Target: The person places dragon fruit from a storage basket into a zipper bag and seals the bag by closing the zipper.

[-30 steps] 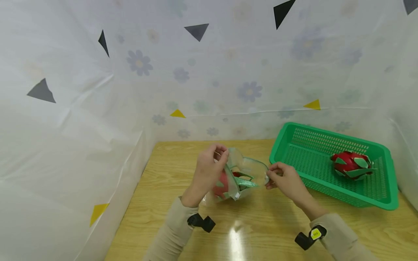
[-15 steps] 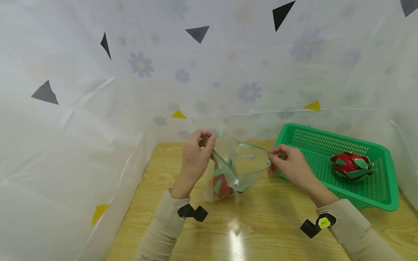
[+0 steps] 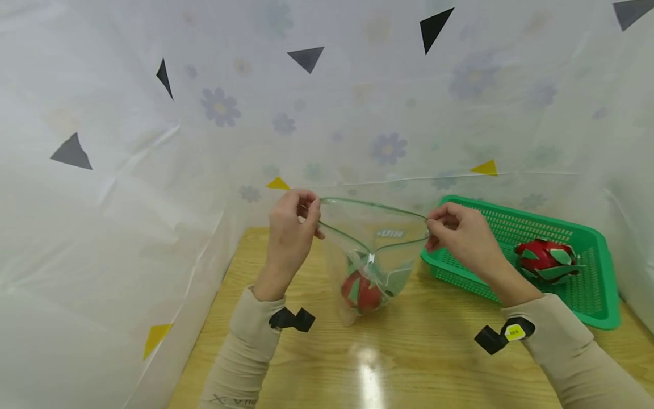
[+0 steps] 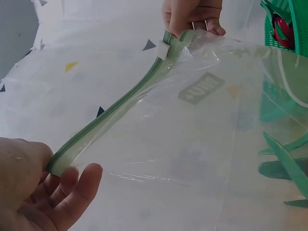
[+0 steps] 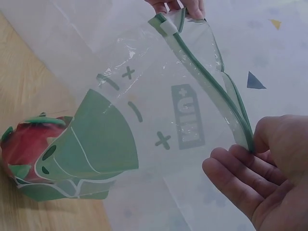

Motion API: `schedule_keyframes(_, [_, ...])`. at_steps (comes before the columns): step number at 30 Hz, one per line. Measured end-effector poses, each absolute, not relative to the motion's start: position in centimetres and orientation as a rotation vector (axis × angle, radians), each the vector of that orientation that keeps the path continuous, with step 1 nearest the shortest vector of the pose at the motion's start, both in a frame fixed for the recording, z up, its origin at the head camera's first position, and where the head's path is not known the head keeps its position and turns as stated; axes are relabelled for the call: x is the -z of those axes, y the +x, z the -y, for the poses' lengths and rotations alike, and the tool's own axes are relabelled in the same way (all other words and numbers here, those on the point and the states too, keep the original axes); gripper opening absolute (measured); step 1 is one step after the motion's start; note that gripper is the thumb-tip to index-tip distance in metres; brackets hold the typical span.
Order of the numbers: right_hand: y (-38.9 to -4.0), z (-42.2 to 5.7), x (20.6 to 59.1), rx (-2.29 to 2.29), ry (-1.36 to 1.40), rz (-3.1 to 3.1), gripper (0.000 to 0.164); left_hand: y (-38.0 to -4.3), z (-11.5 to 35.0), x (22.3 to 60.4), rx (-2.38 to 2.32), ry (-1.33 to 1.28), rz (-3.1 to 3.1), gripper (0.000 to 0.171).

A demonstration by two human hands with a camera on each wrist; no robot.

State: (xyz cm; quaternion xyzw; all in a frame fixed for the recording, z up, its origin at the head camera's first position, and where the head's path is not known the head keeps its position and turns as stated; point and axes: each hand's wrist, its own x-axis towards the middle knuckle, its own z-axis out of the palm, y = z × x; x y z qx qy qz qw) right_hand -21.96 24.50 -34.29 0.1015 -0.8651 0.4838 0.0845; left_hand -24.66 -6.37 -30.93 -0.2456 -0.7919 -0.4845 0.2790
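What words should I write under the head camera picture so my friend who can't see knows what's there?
A person's left hand and right hand pinch a clear zip bag open, with a red dragon fruit inside, over a wooden table. To the right, another dragon fruit lies in a green basket.

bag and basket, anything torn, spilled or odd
Nothing stands out: one dragon fruit sits in the bag, held open by left hand and right hand; the other fruit lies in the basket. No tear or spill shows.

Flower-printed sheeting (image 3: 337, 119) walling in a wood-grain table (image 3: 317, 363) suggests a makeshift booth (image 3: 117, 227).
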Motion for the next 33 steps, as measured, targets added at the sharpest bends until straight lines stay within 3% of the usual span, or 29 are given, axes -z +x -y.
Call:
schedule_keyframes(8, [-21.7, -25.0, 34.3, -1.336, 0.300, 2.603, 0.022, -24.3, 5.4, 30.7, 1.228, -0.730, 2.288, 0.010])
schedule_keyframes(13, [-21.9, -25.0, 34.2, -1.209, 0.350, 2.733, 0.032, -24.1, 4.9, 30.6, 1.208, -0.781, 2.353, 0.009])
schedule_keyframes(33, [-21.6, -24.2, 32.9, -0.958, 0.405, 2.379, 0.012, -23.8, 6.0, 28.6, 1.160, -0.737, 2.179, 0.010])
